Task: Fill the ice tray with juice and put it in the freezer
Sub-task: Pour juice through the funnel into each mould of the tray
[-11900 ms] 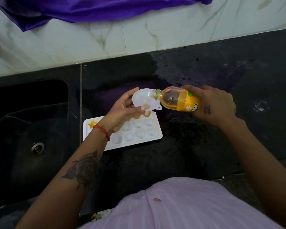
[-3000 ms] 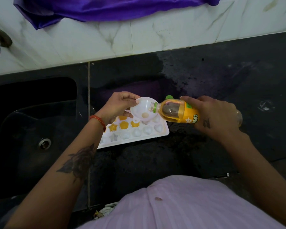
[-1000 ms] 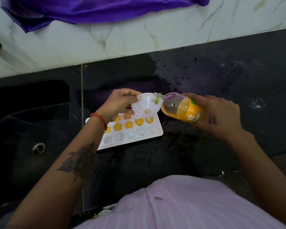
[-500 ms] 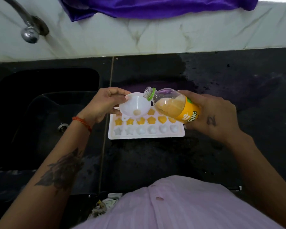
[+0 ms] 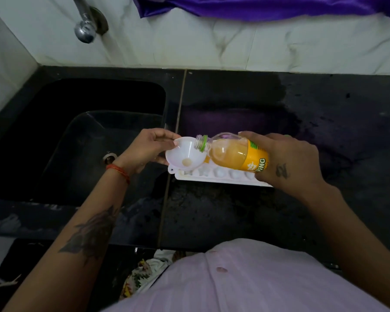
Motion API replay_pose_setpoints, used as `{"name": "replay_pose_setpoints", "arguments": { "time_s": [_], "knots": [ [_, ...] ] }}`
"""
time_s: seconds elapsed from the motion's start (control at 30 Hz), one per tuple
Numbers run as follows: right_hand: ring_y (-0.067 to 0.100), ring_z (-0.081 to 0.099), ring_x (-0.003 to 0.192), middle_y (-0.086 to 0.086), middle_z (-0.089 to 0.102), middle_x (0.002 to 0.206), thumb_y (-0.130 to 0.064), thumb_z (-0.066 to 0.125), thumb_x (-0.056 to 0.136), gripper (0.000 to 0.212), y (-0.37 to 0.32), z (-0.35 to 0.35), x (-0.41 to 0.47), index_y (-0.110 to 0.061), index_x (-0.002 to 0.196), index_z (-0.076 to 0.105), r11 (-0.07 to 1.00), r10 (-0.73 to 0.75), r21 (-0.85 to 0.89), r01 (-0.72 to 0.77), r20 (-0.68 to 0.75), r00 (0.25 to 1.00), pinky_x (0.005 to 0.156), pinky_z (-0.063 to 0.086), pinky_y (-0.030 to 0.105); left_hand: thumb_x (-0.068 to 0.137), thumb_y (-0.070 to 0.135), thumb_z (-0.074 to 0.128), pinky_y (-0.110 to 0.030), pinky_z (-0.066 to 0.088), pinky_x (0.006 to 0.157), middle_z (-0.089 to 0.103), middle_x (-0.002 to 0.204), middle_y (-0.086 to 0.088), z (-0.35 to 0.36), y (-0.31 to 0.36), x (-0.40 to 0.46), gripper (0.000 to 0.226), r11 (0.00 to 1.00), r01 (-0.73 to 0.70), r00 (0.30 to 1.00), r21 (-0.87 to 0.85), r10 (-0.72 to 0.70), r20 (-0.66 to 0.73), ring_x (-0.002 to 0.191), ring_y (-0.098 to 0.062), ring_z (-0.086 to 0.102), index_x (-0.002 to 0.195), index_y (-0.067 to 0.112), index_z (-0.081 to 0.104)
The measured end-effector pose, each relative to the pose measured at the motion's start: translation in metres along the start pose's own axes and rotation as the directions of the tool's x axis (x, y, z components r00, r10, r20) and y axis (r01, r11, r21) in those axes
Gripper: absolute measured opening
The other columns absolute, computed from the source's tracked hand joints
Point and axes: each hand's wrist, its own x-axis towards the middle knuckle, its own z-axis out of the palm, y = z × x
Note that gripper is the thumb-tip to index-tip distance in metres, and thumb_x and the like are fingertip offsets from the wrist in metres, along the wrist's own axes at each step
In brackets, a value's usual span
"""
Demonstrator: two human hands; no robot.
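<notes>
White plastic funnel (image 5: 185, 156) pinched at rim by left hand (image 5: 144, 152); right hand (image 5: 288, 163) fingers wrap tilted orange juice bottle (image 5: 234, 155). Funnel drifting off-cell risks spilling beside white ice tray (image 5: 216, 176).

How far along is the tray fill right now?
Partly done: one far-row cell of the ice tray shows orange beside the funnel; the rest of that row is hidden. In hand: the left hand holds the funnel over the tray's left end, and the right hand tips the juice bottle into it. Left: the near row's visible cells look pale and unfilled, then the freezer.
</notes>
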Motion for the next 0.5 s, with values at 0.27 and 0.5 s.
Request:
{"name": "replay_pose_setpoints", "arguments": {
  "time_s": [0.27,0.5],
  "knots": [
    [0.026,0.060,0.094,-0.003,0.060,0.118,-0.030,0.071,0.071,0.081,-0.0045,-0.0016,0.0003,-0.045,0.139,0.030,0.986,0.012,-0.167,-0.009,0.020,1.000,0.063,0.029,0.030,0.087,0.009,0.063,-0.018,0.052,0.051,0.069,0.089,-0.001,0.0001,-0.0041,0.0058,0.013,1.000,-0.003,1.000,0.010,0.002,0.026,0.068,-0.004,0.069,0.098,0.013,0.068],
    [0.028,0.059,0.094,0.000,0.060,0.117,-0.026,0.070,0.071,0.080,-0.0042,-0.0018,0.0019,-0.044,0.139,0.032,0.985,0.003,-0.171,0.002,0.028,1.000,0.063,0.029,0.030,0.087,0.009,0.063,-0.018,0.053,0.051,0.069,0.090,0.000,0.0019,-0.0047,0.0086,0.012,1.000,0.004,0.999,0.004,-0.004,0.042,0.068,-0.002,0.069,0.095,0.016,0.069]
  ]
}}
